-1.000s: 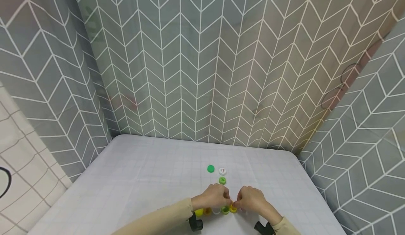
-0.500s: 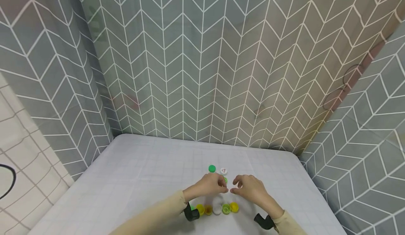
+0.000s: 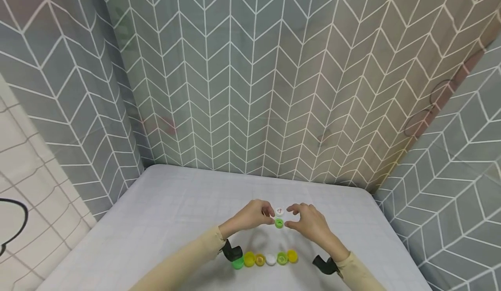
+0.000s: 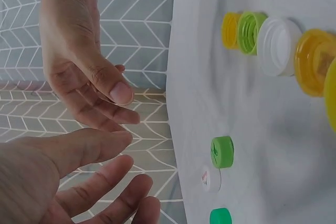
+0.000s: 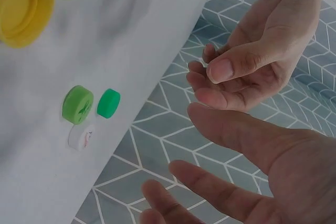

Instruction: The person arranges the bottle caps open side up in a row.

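Both hands hover above the white table with relaxed, loosely bent fingers, holding nothing. My left hand (image 3: 252, 215) is just left of a light green bottle cap (image 3: 279, 223) and a white cap with a red mark (image 3: 279, 212); my right hand (image 3: 311, 223) is to their right. A darker green cap (image 5: 108, 103) appears beside these two in the right wrist view, but the left hand hides it in the head view. Nearer the body lies a row of upturned caps: green (image 3: 238, 263), yellow (image 3: 249, 259), amber (image 3: 260, 259), white (image 3: 271, 259), light green (image 3: 282, 258) and yellow (image 3: 292, 256).
The white-covered table (image 3: 176, 221) extends around the caps on all sides. Grey chevron-patterned curtains (image 3: 242, 86) enclose its back and sides. Black wrist mounts (image 3: 232, 252) sit on the forearms, the left one close to the row's left end.
Both hands have left the yellow cap at the row's right end, where their fingertips were pinched together. They moved forward to the farther caps, spreading their fingers and drawing apart.
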Action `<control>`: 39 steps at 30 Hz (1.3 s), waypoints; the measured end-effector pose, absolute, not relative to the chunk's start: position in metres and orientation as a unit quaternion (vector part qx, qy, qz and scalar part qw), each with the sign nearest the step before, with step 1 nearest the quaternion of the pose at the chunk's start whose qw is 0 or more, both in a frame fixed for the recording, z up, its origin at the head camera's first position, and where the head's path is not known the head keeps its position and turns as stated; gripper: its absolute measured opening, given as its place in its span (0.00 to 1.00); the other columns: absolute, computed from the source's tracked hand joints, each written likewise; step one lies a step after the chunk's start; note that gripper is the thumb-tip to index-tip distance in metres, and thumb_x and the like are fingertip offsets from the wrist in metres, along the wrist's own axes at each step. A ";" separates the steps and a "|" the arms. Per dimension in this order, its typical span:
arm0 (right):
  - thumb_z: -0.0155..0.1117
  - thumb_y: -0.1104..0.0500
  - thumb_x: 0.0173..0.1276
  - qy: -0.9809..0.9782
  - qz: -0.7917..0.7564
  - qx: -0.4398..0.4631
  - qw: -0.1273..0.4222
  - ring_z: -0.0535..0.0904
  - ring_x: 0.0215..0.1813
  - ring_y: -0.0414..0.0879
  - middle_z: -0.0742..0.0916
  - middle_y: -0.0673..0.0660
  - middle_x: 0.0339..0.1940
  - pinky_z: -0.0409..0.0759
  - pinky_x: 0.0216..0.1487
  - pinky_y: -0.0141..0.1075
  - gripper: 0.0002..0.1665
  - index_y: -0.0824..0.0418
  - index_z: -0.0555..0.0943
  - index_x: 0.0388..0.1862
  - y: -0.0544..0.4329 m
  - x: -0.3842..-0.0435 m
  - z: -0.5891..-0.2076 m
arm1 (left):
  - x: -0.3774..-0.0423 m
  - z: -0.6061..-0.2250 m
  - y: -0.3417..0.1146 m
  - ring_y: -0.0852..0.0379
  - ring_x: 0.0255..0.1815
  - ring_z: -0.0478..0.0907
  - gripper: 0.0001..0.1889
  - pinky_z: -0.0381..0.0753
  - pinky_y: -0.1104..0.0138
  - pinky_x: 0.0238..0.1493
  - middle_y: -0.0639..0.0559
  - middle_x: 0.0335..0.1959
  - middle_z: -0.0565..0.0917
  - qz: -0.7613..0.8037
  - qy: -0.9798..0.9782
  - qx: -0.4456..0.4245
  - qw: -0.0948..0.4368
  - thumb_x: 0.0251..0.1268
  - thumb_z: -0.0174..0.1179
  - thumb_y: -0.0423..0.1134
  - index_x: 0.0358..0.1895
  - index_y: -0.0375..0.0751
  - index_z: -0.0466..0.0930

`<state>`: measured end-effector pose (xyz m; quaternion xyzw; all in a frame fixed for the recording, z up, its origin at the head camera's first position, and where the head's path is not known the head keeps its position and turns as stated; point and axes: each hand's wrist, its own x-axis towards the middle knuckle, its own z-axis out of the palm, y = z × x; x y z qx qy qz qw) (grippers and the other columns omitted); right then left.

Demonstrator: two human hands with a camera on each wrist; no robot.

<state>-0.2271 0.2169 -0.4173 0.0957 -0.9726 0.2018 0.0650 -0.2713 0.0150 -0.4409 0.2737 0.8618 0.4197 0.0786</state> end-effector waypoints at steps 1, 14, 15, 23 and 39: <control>0.78 0.51 0.50 -0.973 0.202 0.095 0.065 0.77 0.36 0.47 0.86 0.56 0.39 0.72 0.29 0.38 0.23 0.55 0.85 0.46 0.217 -0.228 -0.417 | -0.272 -0.440 0.015 0.63 0.27 0.75 0.07 0.74 0.71 0.29 0.56 0.25 0.81 0.420 0.862 0.272 0.078 0.55 0.69 0.35 0.36 0.38 0.83; 0.77 0.50 0.51 -0.977 0.185 0.090 0.062 0.79 0.40 0.53 0.87 0.59 0.43 0.74 0.31 0.42 0.27 0.56 0.84 0.50 0.225 -0.252 -0.408 | -0.300 -0.442 0.019 0.61 0.27 0.74 0.10 0.73 0.70 0.28 0.56 0.26 0.80 0.407 0.874 0.260 0.053 0.55 0.68 0.36 0.39 0.36 0.84; 0.77 0.50 0.51 -0.977 0.185 0.090 0.061 0.79 0.41 0.53 0.87 0.59 0.43 0.75 0.31 0.43 0.27 0.57 0.84 0.50 0.225 -0.253 -0.407 | -0.302 -0.442 0.018 0.61 0.27 0.74 0.10 0.73 0.70 0.28 0.55 0.26 0.80 0.410 0.874 0.256 0.054 0.55 0.68 0.35 0.39 0.35 0.83; 0.78 0.51 0.50 -0.979 0.178 0.087 0.048 0.80 0.37 0.50 0.88 0.58 0.41 0.75 0.34 0.43 0.25 0.57 0.85 0.48 0.225 -0.266 -0.413 | -0.312 -0.453 0.021 0.61 0.26 0.74 0.10 0.72 0.70 0.28 0.54 0.25 0.80 0.415 0.873 0.251 0.059 0.54 0.69 0.33 0.38 0.34 0.83; 0.78 0.50 0.50 -0.978 0.184 0.091 -0.033 0.78 0.30 0.42 0.87 0.52 0.32 0.72 0.31 0.38 0.23 0.58 0.85 0.44 0.222 -0.275 -0.446 | -0.307 -0.484 0.043 0.62 0.23 0.72 0.09 0.70 0.71 0.26 0.57 0.23 0.79 0.353 0.903 0.227 0.087 0.47 0.72 0.35 0.33 0.42 0.84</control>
